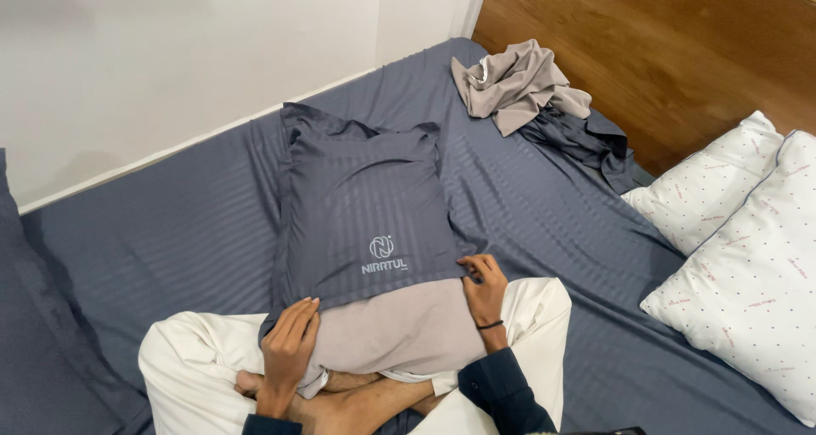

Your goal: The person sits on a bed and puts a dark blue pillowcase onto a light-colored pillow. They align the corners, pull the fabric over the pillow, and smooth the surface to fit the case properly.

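I see my left hand [289,337] and right hand [484,288] pinching the dark pillowcase [361,210] opening; the taupe pillow [399,329] sits partly inside.

We see the pillow [399,324] on the lap, half inside the pillowcase [361,206], left hand [287,341] and right hand [484,295] at its edges; crumpled cloths [518,82] lie behind, two pillows [739,248] to the right

Only 1 label seen: white printed logo [382,255], a round emblem over a short line of lettering, low on the dark blue pillowcase [361,206], between both hands.
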